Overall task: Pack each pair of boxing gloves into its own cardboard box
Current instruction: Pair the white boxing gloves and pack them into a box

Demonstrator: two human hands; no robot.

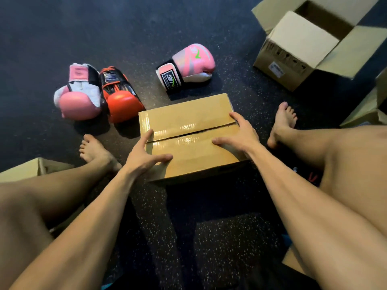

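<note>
A person is sitting on the dark speckled floor (146,28) with legs spread, and a closed cardboard box (188,130) is lying between the bare left foot (96,151) and right foot (282,124). Its top flaps are meeting along a narrow dark seam under glossy tape.

Both hands are resting on this box, well apart. The left hand (144,158) is spreading over the near left corner, one finger reaching up the left edge and the thumb lying along the near edge. The right hand (240,137) is lying flat on the right part of the top, fingers fanned toward the far right corner, thumb pointing left.

To the far left of the box, a pink and white glove (77,95) and a red and black glove (119,97) are lying side by side, touching. Just beyond the box, a second pink glove (188,63) is lying on its side, apart from the others.

At the far right an open cardboard box (303,45) is standing with flaps spread. Parts of more cardboard are showing at the near left (21,169) and right edge (366,109).
</note>
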